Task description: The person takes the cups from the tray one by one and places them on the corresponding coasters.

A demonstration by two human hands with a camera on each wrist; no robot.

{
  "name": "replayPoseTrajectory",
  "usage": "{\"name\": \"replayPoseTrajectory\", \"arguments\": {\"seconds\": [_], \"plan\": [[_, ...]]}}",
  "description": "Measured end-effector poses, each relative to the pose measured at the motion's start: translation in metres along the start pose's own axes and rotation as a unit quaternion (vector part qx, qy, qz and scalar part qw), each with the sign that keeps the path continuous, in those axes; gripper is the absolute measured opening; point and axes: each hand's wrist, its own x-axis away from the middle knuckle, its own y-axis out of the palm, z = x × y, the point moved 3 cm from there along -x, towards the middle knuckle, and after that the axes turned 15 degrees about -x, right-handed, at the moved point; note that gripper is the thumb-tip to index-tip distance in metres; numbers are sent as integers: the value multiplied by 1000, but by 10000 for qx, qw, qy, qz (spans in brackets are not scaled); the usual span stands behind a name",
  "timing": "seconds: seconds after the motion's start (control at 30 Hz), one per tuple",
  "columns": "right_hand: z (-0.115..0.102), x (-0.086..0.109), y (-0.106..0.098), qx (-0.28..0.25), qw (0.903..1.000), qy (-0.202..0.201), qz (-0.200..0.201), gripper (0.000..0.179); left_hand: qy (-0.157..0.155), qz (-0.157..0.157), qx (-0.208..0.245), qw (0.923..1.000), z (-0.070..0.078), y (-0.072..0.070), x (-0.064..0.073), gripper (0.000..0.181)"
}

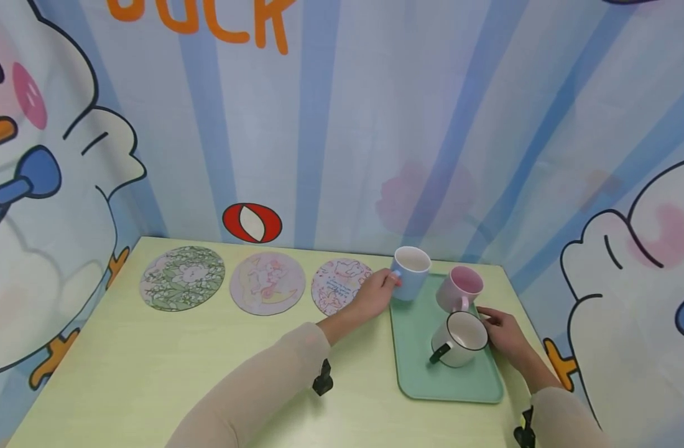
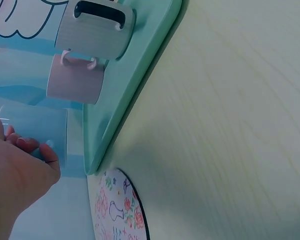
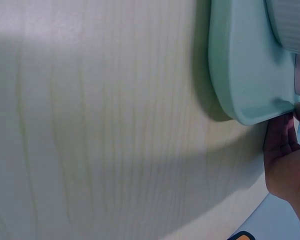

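My left hand (image 1: pixel 374 292) grips the light blue mug (image 1: pixel 411 277) by its handle. In the left wrist view the blue mug (image 2: pixel 37 127) is apart from the tray, held upright over its back left corner. The green tray (image 1: pixel 426 379) carries a pink mug (image 1: pixel 458 290) at the back and a white mug (image 1: pixel 459 345) with a black rim and black handle in front of it. At the tray's right edge, my right hand (image 1: pixel 507 336) holds the rim. Its fingers lie under the rim and the thumb is near the top in the right wrist view (image 3: pixel 290 160).
Three round patterned mats lie in a row along the table's back: a green floral mat (image 1: pixel 182 278), a pink mat (image 1: pixel 267 283) and a smaller pink-and-white mat (image 1: pixel 333 283) beside the tray. A striped cartoon curtain (image 1: pixel 342 124) stands behind the pale yellow table (image 1: pixel 152 373).
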Motion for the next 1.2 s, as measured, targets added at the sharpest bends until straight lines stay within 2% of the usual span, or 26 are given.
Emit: {"name": "replayPoseTrajectory", "arguments": {"seconds": [0.23, 0.57, 0.73, 0.9, 1.2], "plan": [[-1, 1, -2, -24, 10000, -56, -29, 46, 176, 72, -84, 9998, -3, -14, 7, 39], [2, -1, 1, -72, 10000, -34, -26, 47, 519, 108, -372, 9979, -10, -31, 24, 36], [3, 0, 1, -146, 9999, -28, -57, 47, 647, 75, -308, 9974, -15, -37, 31, 35], [1, 1, 0, -103, 9999, -10, -81, 47, 671, 88, -285, 9973, -19, -42, 38, 36], [0, 1, 0, -39, 9999, -89, -38, 46, 535, 143, -220, 9982, -26, -51, 48, 36]]}}
